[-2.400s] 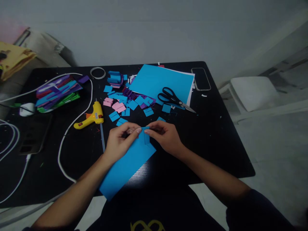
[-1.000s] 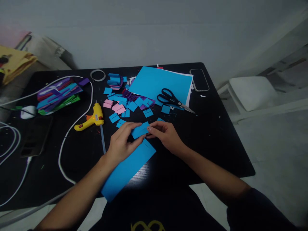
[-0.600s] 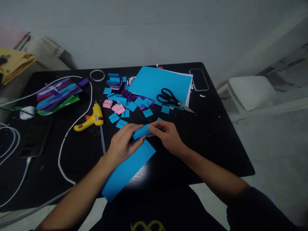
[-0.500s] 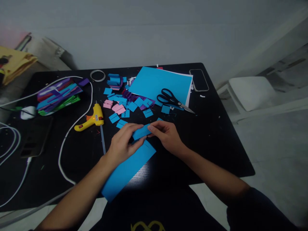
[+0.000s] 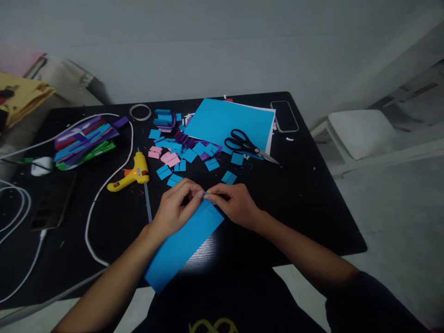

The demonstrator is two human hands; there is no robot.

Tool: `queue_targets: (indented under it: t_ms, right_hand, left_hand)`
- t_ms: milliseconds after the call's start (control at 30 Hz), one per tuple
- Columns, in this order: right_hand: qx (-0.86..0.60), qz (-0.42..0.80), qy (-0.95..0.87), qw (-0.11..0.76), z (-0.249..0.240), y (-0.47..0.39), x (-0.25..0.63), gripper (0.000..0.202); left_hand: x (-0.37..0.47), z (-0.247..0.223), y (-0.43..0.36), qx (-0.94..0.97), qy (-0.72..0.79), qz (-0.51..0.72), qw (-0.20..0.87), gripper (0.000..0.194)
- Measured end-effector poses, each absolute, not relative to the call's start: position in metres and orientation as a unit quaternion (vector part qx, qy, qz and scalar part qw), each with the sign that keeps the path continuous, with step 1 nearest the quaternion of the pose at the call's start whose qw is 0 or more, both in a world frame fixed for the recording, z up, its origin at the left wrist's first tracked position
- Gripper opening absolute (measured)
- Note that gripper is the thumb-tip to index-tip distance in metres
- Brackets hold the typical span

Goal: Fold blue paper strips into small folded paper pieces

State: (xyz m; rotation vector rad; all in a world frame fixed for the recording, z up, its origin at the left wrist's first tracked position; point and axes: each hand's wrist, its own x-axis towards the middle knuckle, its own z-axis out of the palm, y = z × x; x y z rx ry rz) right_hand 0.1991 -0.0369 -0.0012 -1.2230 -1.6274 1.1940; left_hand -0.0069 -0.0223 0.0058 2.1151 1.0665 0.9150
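Observation:
My left hand and my right hand meet tip to tip near the front middle of the table, both closed in a pinch. Between their fingertips shows a sliver of a small blue paper piece; the rest of it is hidden by the fingers. Under the left hand lies a long blue paper sheet, slanting toward the table's front edge. Just beyond the hands is a folded blue paper square. Past it rest black-handled scissors, partly on a large blue sheet.
A yellow glue gun with a glue stick lies left of my hands, inside a white cable. Several blue and pink pieces are scattered beyond. Bundled paper strips, a tape ring and a phone sit farther back.
The small blue piece was held wide and flat between both hands; now it is mostly covered by them. My fingertips have come together, and the folded square behind is more exposed.

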Motion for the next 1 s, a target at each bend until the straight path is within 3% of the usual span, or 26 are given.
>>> queue_targets:
  t_ms: [233,533,767,1000]
  right_hand:
    - [-0.456,0.618,-0.479,0.425,-0.0064,-0.0362,0.1927,0.027]
    - [-0.460,0.570,-0.539,0.415,-0.0050,-0.0348,0.1963,0.011]
    - [-0.447,0.629,-0.479,0.419,-0.0034,-0.0313,0.1981,0.016]
    - [-0.458,0.567,-0.545,0.415,-0.0009,-0.0325,0.1997,0.008]
  left_hand:
    - [-0.0054,0.0038,-0.0236,0.753,0.452,0.388,0.280,0.011]
    - [-0.0052,0.0057,-0.0235,0.744,0.438,0.372,0.342,0.007]
    - [-0.0026,0.0095,-0.0225,0.713,0.450,0.384,0.376,0.010]
    - [-0.0036,0.0062,-0.0210,0.721,0.440,0.352,0.403,0.011]
